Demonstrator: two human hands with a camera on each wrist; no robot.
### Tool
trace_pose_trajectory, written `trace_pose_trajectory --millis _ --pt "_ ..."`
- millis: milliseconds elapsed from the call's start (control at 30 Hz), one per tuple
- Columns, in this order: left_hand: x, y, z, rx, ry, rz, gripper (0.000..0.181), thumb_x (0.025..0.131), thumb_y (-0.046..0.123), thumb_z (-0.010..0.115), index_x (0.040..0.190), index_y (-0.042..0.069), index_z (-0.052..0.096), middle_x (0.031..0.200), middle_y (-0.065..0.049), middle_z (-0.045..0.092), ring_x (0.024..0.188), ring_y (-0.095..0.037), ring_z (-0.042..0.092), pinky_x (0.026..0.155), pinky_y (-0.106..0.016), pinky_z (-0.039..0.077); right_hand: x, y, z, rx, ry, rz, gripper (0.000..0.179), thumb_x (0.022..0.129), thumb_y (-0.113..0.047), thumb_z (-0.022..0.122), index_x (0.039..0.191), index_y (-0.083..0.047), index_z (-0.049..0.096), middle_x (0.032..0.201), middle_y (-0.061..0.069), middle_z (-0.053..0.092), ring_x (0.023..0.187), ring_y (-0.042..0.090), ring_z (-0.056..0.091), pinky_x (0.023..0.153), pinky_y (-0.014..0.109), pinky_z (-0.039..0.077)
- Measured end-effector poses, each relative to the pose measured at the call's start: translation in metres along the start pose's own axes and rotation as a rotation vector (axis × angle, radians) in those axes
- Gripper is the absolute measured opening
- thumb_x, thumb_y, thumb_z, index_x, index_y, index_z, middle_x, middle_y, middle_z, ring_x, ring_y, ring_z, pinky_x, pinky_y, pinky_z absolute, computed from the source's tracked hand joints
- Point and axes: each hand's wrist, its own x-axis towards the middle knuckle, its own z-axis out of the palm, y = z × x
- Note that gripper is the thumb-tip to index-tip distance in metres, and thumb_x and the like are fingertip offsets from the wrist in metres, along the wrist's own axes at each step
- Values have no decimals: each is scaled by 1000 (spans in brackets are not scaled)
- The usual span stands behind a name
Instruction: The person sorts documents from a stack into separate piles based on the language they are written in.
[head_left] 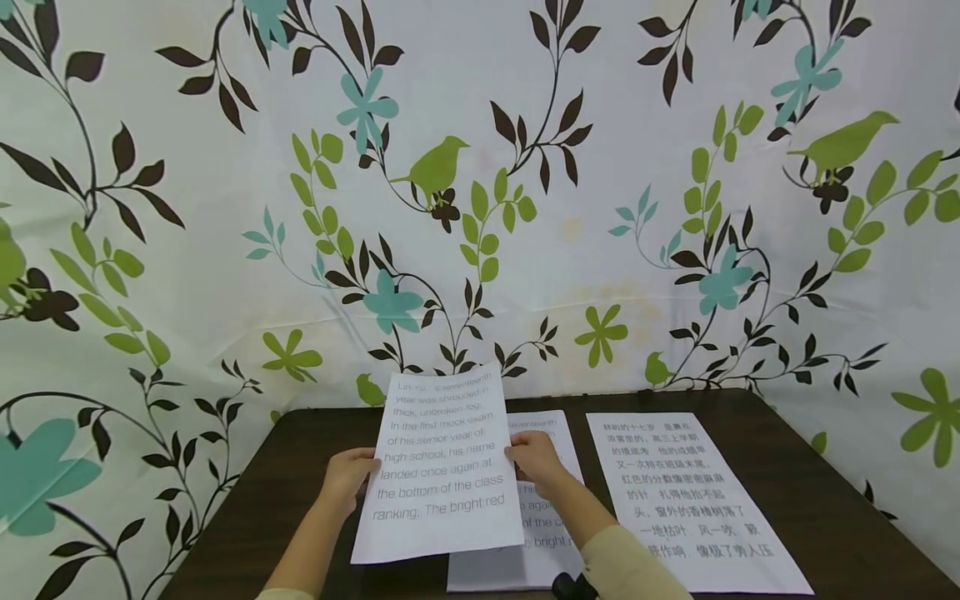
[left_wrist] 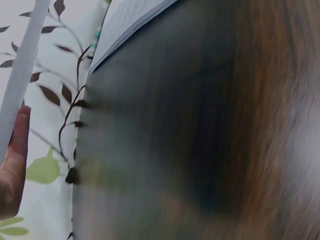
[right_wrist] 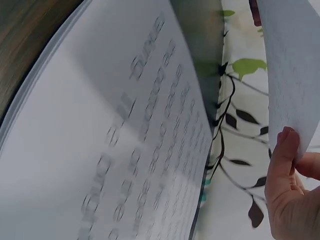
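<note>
A sheet of paper (head_left: 442, 467) printed with large English text is held up above the table, tilted toward the head camera. My left hand (head_left: 349, 477) pinches its left edge, and my right hand (head_left: 537, 458) pinches the right edge. In the right wrist view, the thumb and fingers of the right hand (right_wrist: 295, 185) grip the sheet (right_wrist: 292, 65). The left wrist view catches only part of the left hand (left_wrist: 14, 165) beside the sheet's edge (left_wrist: 22, 65). Below and behind the raised sheet lies a stack of printed paper (head_left: 551, 562), partly hidden by it and the right arm.
To the right, a sheet with Chinese text (head_left: 682, 500) lies flat on the dark wooden table (head_left: 300, 450). A small black object (head_left: 572, 587) shows at the front edge by the right sleeve. Behind the table hangs a patterned cloth (head_left: 540, 250) with leaves and birds.
</note>
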Motion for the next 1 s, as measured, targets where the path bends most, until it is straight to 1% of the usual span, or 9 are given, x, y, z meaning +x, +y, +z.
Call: trace_pose_trajectory --millis 100,267,500,600,767,867,1000 --pt "1 3 -13 20 12 -3 29 82 2 50 107 -11 52 90 -19 58 68 -23 58 60 -35 47 0 -6 11 14 -16 8 20 81 -3 50 98 8 56 79 10 56 65 18 57 58 30 50" --pt "1 5 -34 59 16 -14 31 84 4 49 111 -10 49 95 -20 55 71 -23 56 60 -33 46 -1 -13 29 15 -46 13 20 81 -2 50 97 6 56 78 10 56 65 18 58 58 30 50" --pt "2 -2 -62 123 47 -20 33 86 8 47 114 -10 47 103 -23 51 77 -25 54 66 -36 44 -1 -20 55 32 -72 20 19 80 -1 51 96 7 57 75 9 56 62 18 59 56 29 50" --pt "4 -6 -73 138 51 -18 34 86 8 47 115 -10 46 103 -22 51 77 -25 54 65 -35 44 -2 -21 66 39 -83 31 20 80 -1 51 98 7 56 75 9 56 61 17 59 56 29 50" --pt "7 -5 -86 153 55 -17 35 85 6 47 115 -12 45 100 -22 53 75 -24 54 61 -32 45 -2 -21 81 73 -95 40 21 77 2 50 98 6 56 75 8 55 62 17 56 55 29 50" --pt "11 -5 -92 169 59 -20 36 85 5 47 115 -13 44 100 -24 52 76 -25 53 62 -33 44 -2 -21 88 104 -108 39 23 75 6 48 97 8 55 75 9 54 61 18 55 54 29 50" --pt "15 -9 -98 184 62 -39 37 85 5 46 117 -13 43 102 -24 52 78 -26 52 62 -33 44 -2 -16 98 135 -112 65 23 73 8 47 95 8 56 74 10 54 60 17 53 54 28 50"
